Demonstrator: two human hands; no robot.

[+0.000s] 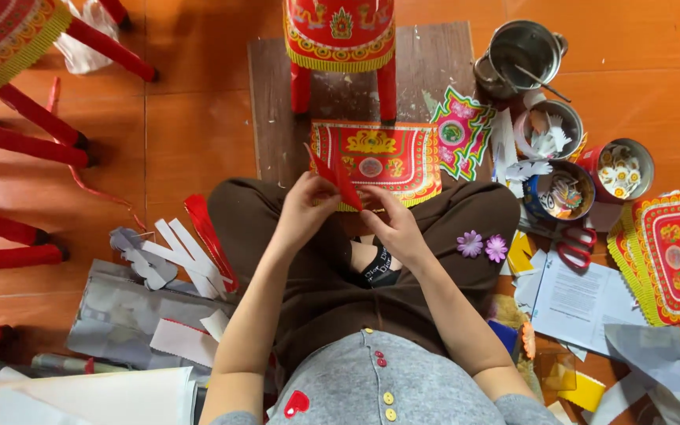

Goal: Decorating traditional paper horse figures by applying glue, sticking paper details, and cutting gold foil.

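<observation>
Red strip (345, 182): sitting centre frame, above lap, both hands pinching it. L hand (302, 211) gripping at 9 o'clock end, R hand (393, 227) at 4 o'clock. Risk, judging: thin paper tearing or creasing if hands pulling apart. Strip blending w/ red panel (375, 157) at 12; fingertips hiding lower end.

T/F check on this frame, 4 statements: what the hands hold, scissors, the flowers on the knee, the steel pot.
1. Both hands, left hand and right hand, hold a red paper strip. True.
2. The scissors have blue handles. False: red handles.
3. Two purple paper flowers lie on the person's knee. True.
4. The steel pot sits left of the red stool. False: it sits to the right.
</observation>
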